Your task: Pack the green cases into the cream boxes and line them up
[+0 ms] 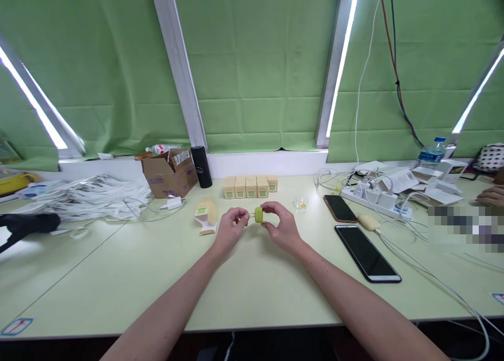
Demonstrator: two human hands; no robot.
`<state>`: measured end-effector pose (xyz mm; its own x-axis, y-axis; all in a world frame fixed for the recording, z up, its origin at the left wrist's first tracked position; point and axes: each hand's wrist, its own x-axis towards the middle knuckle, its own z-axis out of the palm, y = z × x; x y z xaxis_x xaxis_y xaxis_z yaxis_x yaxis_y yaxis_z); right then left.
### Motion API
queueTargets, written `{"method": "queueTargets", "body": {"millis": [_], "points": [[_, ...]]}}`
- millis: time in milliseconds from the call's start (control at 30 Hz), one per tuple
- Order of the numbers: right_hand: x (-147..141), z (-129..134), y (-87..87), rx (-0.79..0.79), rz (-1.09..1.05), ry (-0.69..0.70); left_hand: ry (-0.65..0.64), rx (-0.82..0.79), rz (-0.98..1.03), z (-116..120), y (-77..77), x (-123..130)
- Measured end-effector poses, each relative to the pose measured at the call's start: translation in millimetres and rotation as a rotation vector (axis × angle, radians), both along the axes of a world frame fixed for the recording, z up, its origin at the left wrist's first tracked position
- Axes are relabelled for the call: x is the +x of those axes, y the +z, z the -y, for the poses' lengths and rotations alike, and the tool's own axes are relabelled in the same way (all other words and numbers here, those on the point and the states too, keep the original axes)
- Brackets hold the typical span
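My right hand (280, 225) grips a small yellow-green block with rounded corners (259, 215) between thumb and fingers, just above the table. To its left, my left hand (232, 225) is closed in a pinch beside a thin pale piece (251, 215) that sticks out of the block's left side. What sits between those fingertips is too small to make out. An opened small tan carton (206, 215) with a green square lies left of my left hand. Behind my hands stand several similar tan boxes (251, 187) in a row. A small clear plastic piece (301, 203) lies to the right.
At right lie two phones (368, 253) (340, 208), a cream computer mouse (369, 223) and a white power strip (376, 200) with cables. A cardboard box (168, 174), a black cylinder (201, 166) and piled white strips (90, 198) are at left. Another person's hand (492, 195) shows far right.
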<state>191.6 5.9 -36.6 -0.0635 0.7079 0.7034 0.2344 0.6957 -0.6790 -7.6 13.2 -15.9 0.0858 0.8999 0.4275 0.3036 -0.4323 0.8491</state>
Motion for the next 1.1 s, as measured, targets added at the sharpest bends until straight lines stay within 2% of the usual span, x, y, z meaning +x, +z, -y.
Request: {"method": "queueTargets", "body": {"millis": [133,233,433,533,833,1100], "points": [[2.3,-1.7,-0.5,0.001,0.030,-0.042,0.097,0.017,-0.045,-5.7,-2.5,-4.6],[3.9,-2.1,-0.5,0.022,0.069,-0.050,0.164,0.122,-0.132,-5.5,-3.2,-7.2],[4.1,3.9,2.0,0.151,0.228,-0.033,0.015,0.346,-0.285,9.9,0.8,-1.1],[4.6,5.6,4.1,0.214,0.287,-0.027,-0.045,0.402,-0.326,13.2,2.3,2.1],[6.9,6.9,10.7,0.377,0.367,-0.038,-0.024,0.428,-0.324,7.4,-0.9,1.6],[6.0,6.3,10.4,0.414,0.455,-0.072,-0.010,0.492,-0.312,7.7,0.1,0.9]]}}
